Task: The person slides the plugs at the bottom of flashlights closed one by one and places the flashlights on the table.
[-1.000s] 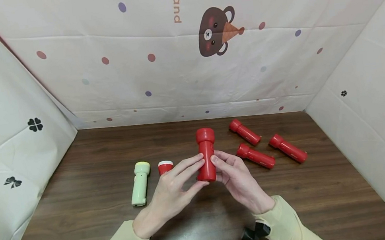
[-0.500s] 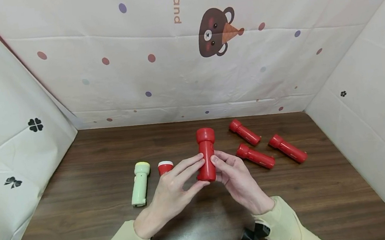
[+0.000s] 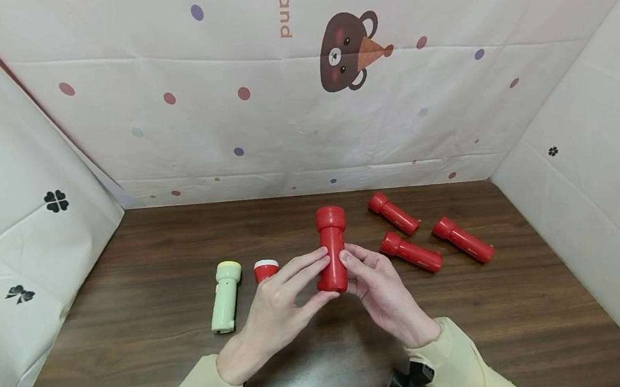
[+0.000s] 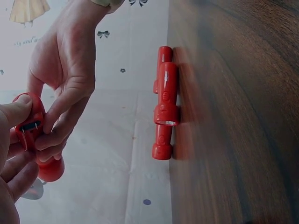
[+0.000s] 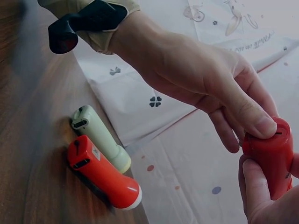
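Both hands hold a red flashlight (image 3: 333,249) upright above the table, its wide head at the top. My left hand (image 3: 274,304) has fingertips along the barrel's left side and its thumb under the tail end. On the right side, my right hand (image 3: 379,291) pinches the barrel, thumb in front and fingers behind. In the left wrist view, a dark recess with thin metal prongs shows near the tail of the held flashlight (image 4: 50,170). From the right wrist view, the left thumb (image 5: 264,126) presses on the tail end.
Left of the hands lie a pale green flashlight (image 3: 226,297) and a red one with a white rim (image 5: 105,172), partly hidden in the head view. Three red flashlights, including the nearest one (image 3: 411,252), lie at the right. Patterned white sheets (image 3: 301,123) wall the wooden table (image 3: 153,290).
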Demonstrator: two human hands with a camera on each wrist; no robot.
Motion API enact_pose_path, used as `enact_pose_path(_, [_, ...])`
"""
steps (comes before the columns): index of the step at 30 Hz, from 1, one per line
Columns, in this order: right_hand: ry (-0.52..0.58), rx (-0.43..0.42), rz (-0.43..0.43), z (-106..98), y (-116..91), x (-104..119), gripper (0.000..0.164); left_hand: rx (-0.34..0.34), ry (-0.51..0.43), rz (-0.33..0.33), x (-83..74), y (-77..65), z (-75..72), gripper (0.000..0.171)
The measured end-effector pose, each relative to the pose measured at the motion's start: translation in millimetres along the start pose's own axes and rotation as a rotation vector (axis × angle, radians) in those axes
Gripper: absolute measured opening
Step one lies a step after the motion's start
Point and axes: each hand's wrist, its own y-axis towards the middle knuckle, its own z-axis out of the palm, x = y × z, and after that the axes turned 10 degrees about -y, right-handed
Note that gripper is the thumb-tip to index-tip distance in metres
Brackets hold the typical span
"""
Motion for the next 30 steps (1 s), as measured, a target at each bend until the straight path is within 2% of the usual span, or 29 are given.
enact_pose_path(30, [0.007, -0.047, 0.031, 3.7, -2.4, 0.3, 0.046, -0.01, -0.001, -0.01, -1.1, 2.0, 1.3, 0.057])
